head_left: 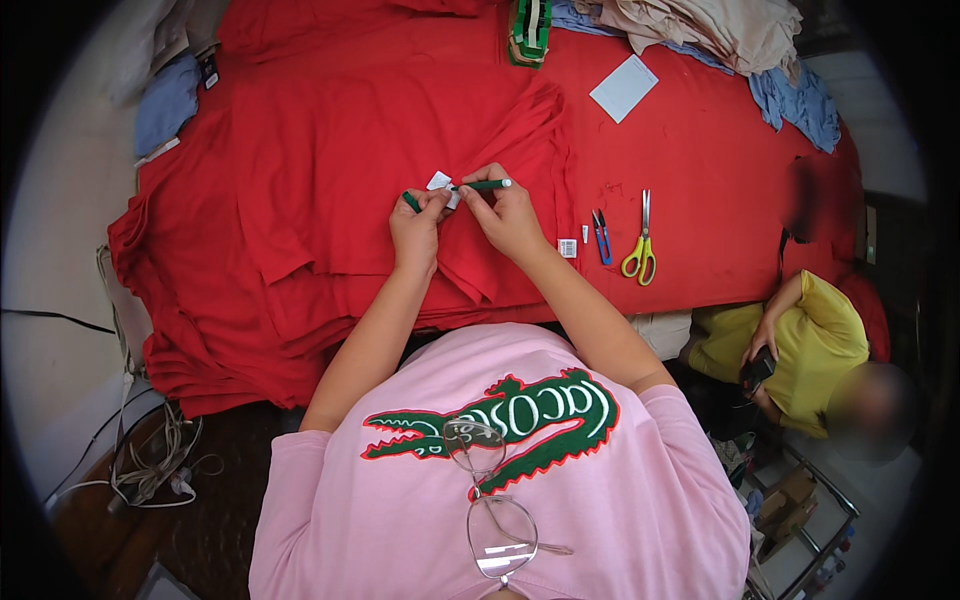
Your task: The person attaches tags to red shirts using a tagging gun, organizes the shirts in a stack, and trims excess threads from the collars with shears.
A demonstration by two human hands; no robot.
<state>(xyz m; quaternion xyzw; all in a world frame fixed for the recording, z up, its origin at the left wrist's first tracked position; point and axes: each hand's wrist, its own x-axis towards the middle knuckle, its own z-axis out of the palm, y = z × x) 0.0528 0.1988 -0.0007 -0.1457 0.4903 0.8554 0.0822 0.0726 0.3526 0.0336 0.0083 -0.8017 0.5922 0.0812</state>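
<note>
My right hand [510, 218] grips a green marker [488, 185] with a white end, its tip at a small white label [439, 181]. My left hand [413, 235] pinches that label between thumb and fingers, and a short green piece like the marker's cap [411, 202] sticks out of the same hand. Both hands are above a layered pile of red fabric [330, 170] on the red-covered table. What lies under my fingertips is hidden.
Right of my hands lie yellow-handled scissors [642, 250], blue thread snips [602, 238] and a small white tag [568, 248]. Farther back are a white paper [624, 88], a green tape dispenser [529, 32] and piled beige cloth [700, 25]. A person in yellow [800, 340] sits at right.
</note>
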